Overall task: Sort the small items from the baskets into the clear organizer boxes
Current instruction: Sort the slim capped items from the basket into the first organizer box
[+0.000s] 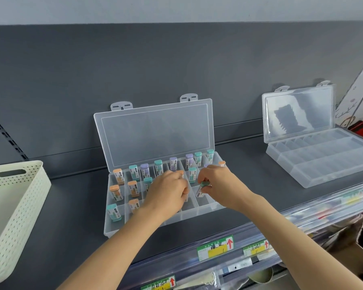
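At 6 o'clock, nearest the camera, a clear plastic price rail [302, 216] runs along the shelf's front edge. It carries green-and-yellow paper labels [215, 248] with red arrows. Both bare forearms reach over it toward the centre.

The left hand [168, 191] is palm-down over the middle compartments of the clear plastic organizer box [114, 228], with its fingers curled down into it. Whether they grip anything cannot be told. Just beside it, at its 3 o'clock, the right hand [220, 183] pinches a green-capped small rectangular item [203, 185] between thumb and fingertips. The item is tilted above a compartment right of the box's centre.

The box sits on the dark grey shelf board [71, 206], and its hinged clear lid [155, 132] stands open at 12 o'clock. Small capped items with printed sleeves [118, 175], in orange, teal and purple, stand upright in the compartments, along the back row and down the left side.

At 9 o'clock a cream perforated plastic basket [27, 208] lies at the frame's edge, well apart from the box. At 2 o'clock a second clear plastic organizer box [323, 162] lies open, and its lid leans on the dark grey back panel [176, 70].
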Motion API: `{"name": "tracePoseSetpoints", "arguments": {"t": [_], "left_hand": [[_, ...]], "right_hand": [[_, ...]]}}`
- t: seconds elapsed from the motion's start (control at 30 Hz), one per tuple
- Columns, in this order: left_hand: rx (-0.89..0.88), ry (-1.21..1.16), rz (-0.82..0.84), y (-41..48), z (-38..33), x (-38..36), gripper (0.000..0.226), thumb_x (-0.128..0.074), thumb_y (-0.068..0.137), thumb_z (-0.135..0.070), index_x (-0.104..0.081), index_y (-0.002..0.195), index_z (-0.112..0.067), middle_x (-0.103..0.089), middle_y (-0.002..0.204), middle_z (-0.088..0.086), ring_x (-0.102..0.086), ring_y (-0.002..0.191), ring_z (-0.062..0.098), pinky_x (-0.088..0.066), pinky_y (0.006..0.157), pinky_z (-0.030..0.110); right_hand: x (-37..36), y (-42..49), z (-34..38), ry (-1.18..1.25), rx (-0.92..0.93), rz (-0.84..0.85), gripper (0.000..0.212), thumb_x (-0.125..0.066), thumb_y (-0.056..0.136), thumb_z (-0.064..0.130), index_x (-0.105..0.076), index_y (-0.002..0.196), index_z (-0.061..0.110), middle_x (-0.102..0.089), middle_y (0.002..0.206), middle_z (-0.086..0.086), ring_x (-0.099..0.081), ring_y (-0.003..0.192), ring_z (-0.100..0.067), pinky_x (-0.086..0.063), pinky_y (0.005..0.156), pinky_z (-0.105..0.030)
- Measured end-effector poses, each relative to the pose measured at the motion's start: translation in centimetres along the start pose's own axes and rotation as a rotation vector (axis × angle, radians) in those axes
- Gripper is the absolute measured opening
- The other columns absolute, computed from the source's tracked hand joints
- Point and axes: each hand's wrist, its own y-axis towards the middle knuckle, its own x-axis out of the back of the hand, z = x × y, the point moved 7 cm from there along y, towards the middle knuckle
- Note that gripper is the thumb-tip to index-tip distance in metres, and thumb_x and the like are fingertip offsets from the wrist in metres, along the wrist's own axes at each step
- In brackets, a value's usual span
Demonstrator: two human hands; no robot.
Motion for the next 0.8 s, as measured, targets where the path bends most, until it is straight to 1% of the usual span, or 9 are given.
{"name": "tracePoseSetpoints", "arguments": {"t": [0.07,0.13,0.23,0.4,0.5,0.67,0.8], "left_hand": [[-0.012,0.044,-0.011,-0.1,-0.3,0.0,0.018,-0.055,0.091,-0.022,-0.066,0.104,-0.019,-0.056,0.130,-0.001,-0.050,0.115,0.018,-0.042,0.098,0.030],[-0.021,0.069,-0.021,-0.2,-0.5,0.0,0.024,-0.053,0.093,-0.025,-0.061,0.114,-0.020,-0.056,0.128,-0.002,-0.050,0.113,0.017,-0.041,0.097,0.029],[-0.012,0.040,-0.027,-0.2,-0.3,-0.1,0.034,-0.053,0.092,-0.028,-0.052,0.126,-0.021,-0.057,0.126,-0.004,-0.052,0.112,0.016,-0.043,0.096,0.028],[0.020,-0.007,-0.019,-0.2,0.2,0.1,0.039,-0.059,0.089,-0.031,-0.051,0.127,-0.021,-0.056,0.126,-0.006,-0.052,0.113,0.015,-0.044,0.095,0.027],[0.021,-0.012,-0.031,-0.3,0.4,0.4,0.043,-0.058,0.090,-0.035,-0.050,0.130,-0.023,-0.054,0.130,-0.006,-0.050,0.117,0.015,-0.042,0.098,0.028],[0.043,-0.020,-0.037,-0.4,0.9,0.8,0.050,-0.056,0.091,-0.040,-0.044,0.137,-0.025,-0.052,0.134,-0.007,-0.048,0.121,0.015,-0.042,0.100,0.030],[0.055,-0.039,-0.031,-0.6,1.1,1.4,0.054,-0.055,0.090,-0.046,-0.042,0.139,-0.027,-0.050,0.137,-0.008,-0.046,0.125,0.015,-0.040,0.103,0.031]], "right_hand": [[-0.3,0.1,-0.1,-0.002,0.005,-0.005,0.015,-0.061,0.088,0.008,-0.067,0.101,0.011,-0.061,0.103,-0.004,-0.060,0.083,-0.022,-0.055,0.075,-0.036],[-0.5,0.2,-0.1,-0.008,0.007,-0.006,0.016,-0.062,0.087,0.007,-0.067,0.102,0.012,-0.061,0.102,-0.005,-0.060,0.083,-0.022,-0.055,0.075,-0.036],[-0.8,0.3,-0.2,-0.018,0.007,0.006,0.015,-0.060,0.088,0.006,-0.066,0.101,0.011,-0.061,0.101,-0.006,-0.059,0.082,-0.023,-0.055,0.075,-0.036],[-1.3,0.7,-0.1,-0.069,0.013,0.026,0.017,-0.058,0.089,0.005,-0.064,0.104,0.010,-0.060,0.102,-0.007,-0.059,0.083,-0.025,-0.055,0.073,-0.038],[-1.5,1.0,0.0,-0.075,0.018,0.050,0.020,-0.059,0.090,0.006,-0.063,0.109,0.011,-0.060,0.106,-0.007,-0.061,0.084,-0.025,-0.056,0.074,-0.038],[-1.5,1.0,0.1,-0.063,0.022,0.085,0.032,-0.062,0.089,0.011,-0.059,0.121,0.016,-0.058,0.114,-0.005,-0.061,0.091,-0.023,-0.056,0.078,-0.035],[0.3,0.7,0.4,0.007,0.031,0.079,0.044,-0.069,0.085,0.015,-0.056,0.127,0.017,-0.058,0.119,-0.003,-0.058,0.101,-0.020,-0.049,0.083,-0.026]]}}
